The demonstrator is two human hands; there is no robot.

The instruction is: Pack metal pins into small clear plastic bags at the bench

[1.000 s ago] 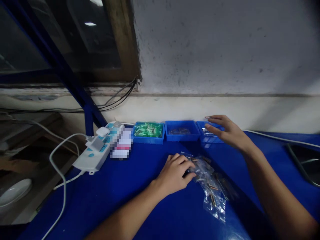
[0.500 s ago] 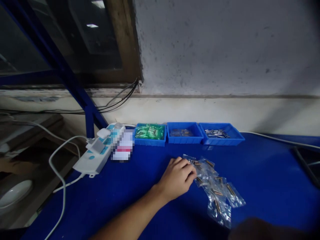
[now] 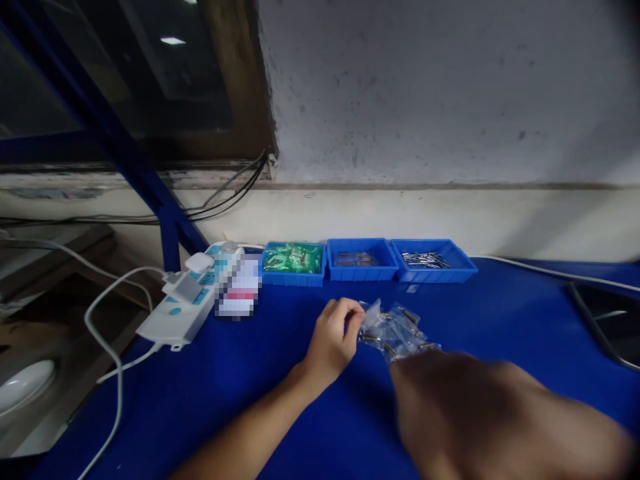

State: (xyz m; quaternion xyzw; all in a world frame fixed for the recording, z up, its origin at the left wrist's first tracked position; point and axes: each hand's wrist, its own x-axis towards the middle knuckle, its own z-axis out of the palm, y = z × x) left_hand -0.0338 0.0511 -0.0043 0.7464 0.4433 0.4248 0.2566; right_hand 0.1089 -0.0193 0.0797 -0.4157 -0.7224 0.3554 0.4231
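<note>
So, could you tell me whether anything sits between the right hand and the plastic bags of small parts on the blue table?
Nothing visible does. The right hand, blurred and close to the camera, already overlaps the near end of the plastic bags, while the left hand pinches their far corner. Its fingers cannot be made out.

Three shallow blue plastic trays (image 3: 359, 261) right of one white power strip (image 3: 186, 301); one clear plastic bag (image 3: 395, 329); two hands.

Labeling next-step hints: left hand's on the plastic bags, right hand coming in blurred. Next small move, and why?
Probably bring the right hand onto the free end of the plastic bags. The left hand already pinches their near corner, lifted slightly off the blue table, while the right hand, blurred, seems close but whether it touches them is unclear.
</note>
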